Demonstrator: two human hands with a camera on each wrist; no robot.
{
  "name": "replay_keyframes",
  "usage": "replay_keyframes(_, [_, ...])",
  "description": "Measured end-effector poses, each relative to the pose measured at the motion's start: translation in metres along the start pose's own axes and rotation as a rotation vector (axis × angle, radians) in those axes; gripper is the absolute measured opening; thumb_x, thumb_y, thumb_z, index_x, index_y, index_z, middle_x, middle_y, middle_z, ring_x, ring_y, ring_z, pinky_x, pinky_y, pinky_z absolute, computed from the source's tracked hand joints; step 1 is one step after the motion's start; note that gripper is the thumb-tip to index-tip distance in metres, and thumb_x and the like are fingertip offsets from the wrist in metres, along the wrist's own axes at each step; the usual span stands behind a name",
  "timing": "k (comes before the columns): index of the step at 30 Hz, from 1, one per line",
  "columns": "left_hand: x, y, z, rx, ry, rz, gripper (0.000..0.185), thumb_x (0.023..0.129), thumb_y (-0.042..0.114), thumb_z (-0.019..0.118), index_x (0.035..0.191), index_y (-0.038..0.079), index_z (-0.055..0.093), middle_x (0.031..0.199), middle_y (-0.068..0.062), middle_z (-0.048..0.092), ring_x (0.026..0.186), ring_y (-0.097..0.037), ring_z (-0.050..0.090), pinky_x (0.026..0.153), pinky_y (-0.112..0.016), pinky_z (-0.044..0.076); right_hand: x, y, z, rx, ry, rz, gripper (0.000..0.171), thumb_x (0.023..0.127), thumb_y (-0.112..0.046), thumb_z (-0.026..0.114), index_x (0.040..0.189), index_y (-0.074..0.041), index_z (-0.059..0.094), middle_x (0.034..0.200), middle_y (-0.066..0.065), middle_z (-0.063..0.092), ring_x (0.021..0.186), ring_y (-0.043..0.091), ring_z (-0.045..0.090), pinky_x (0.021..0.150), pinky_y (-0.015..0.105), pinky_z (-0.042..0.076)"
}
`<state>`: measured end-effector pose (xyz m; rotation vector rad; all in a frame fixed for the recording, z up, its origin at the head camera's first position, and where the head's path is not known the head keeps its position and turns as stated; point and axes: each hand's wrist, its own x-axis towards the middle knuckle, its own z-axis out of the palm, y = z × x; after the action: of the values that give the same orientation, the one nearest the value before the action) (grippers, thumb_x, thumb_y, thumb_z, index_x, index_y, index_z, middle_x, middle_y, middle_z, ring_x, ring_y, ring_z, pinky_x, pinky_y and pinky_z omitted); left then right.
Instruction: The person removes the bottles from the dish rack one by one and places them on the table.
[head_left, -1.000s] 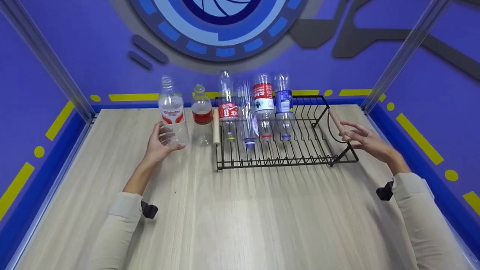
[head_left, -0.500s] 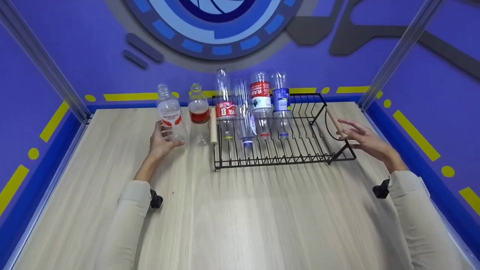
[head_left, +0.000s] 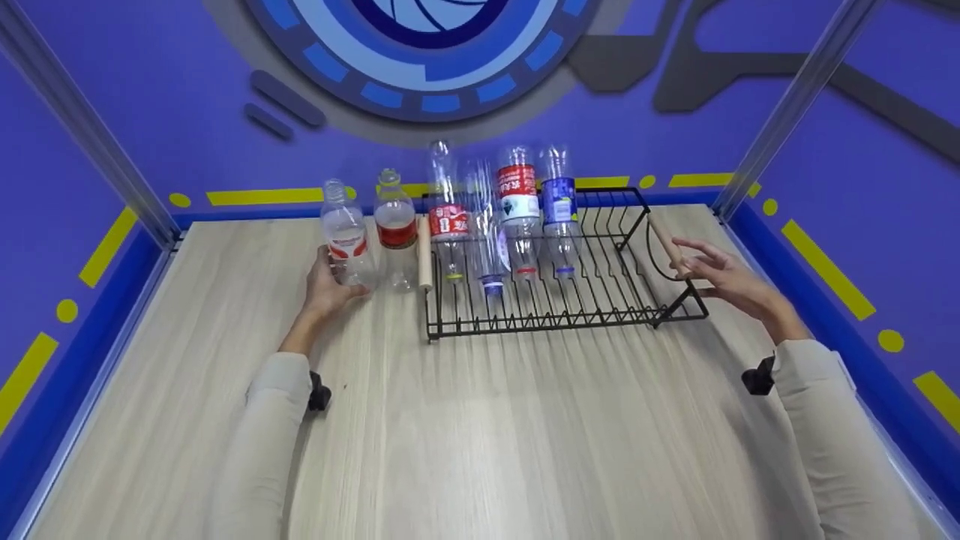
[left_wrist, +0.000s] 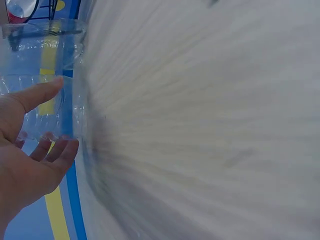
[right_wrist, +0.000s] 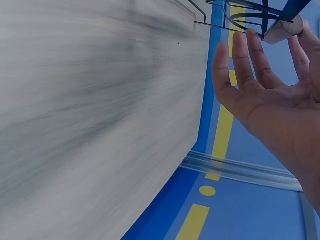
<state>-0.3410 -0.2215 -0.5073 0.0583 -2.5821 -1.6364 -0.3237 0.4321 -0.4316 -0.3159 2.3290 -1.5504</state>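
My left hand (head_left: 330,289) grips the lower part of a clear plastic bottle (head_left: 345,232) with a red-and-white label, upright and capless. In the left wrist view the thumb crosses the near side of the bottle (left_wrist: 35,112), fingers curving round below; its base is at the tabletop. Just right of it stands another capless bottle (head_left: 397,229) with a dark red label. My right hand (head_left: 727,281) touches the wooden handle (head_left: 667,244) of a black wire rack (head_left: 600,322), most fingers extended and spread. In the right wrist view the handle end (right_wrist: 282,32) is beside the thumb.
Several bottles lean neck-down in the rack, among them a red-labelled one (head_left: 448,221), a clear one (head_left: 489,255), a red-and-white one (head_left: 517,195) and a blue-labelled one (head_left: 559,201). A second wooden handle (head_left: 424,253) is on the rack's left. Purple walls (head_left: 172,112) enclose the wooden table (head_left: 465,442).
The left hand has brought its bottle lower and slightly right, closer to the bottle beside it. The head view has shifted slightly. My right hand stays at the rack handle.
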Motion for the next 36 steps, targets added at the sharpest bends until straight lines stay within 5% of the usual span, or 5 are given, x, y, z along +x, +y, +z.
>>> replay_keyframes(4, [0.003,-0.003,0.000,0.008,0.003,0.004,0.094,0.079,-0.008,0.079,0.153,-0.001,0.022,0.156,-0.027,0.037,0.149,-0.040,0.034,0.127,-0.050,0.025,0.001,-0.001,0.000,-0.024,0.008,0.018,0.053,0.111,-0.031,0.042,0.162,-0.025,0.028,0.122,-0.023,0.064,0.116,-0.002,0.060,0.105,0.055,0.043])
replay_keyframes(8, [0.004,-0.003,0.003,0.002,-0.011,0.011,0.092,0.079,-0.009,0.079,0.152,-0.002,0.024,0.154,-0.029,0.038,0.147,-0.042,0.036,0.125,-0.050,0.027,0.000,-0.002,0.000,-0.038,0.017,0.036,0.053,0.111,-0.032,0.042,0.162,-0.026,0.029,0.119,-0.024,0.066,0.116,-0.001,0.060,0.095,0.034,0.047])
replay_keyframes(29, [0.008,0.002,0.007,0.023,-0.118,-0.035,0.094,0.083,-0.001,0.077,0.159,-0.001,0.021,0.162,-0.026,0.032,0.151,-0.040,0.032,0.126,-0.050,0.027,-0.003,-0.009,-0.004,-0.095,0.049,0.059,0.056,0.110,-0.039,0.043,0.162,-0.027,0.027,0.116,-0.025,0.066,0.116,0.001,0.060,0.102,0.047,0.044])
replay_keyframes(36, [-0.006,0.015,-0.016,0.097,-0.172,-0.050,0.085,0.090,0.006,0.074,0.158,-0.009,0.023,0.159,-0.031,0.035,0.147,-0.045,0.039,0.122,-0.052,0.034,0.000,-0.008,-0.001,-0.119,0.048,0.050,0.055,0.110,-0.037,0.045,0.161,-0.023,0.030,0.118,-0.025,0.066,0.113,0.003,0.062,0.090,0.030,0.053])
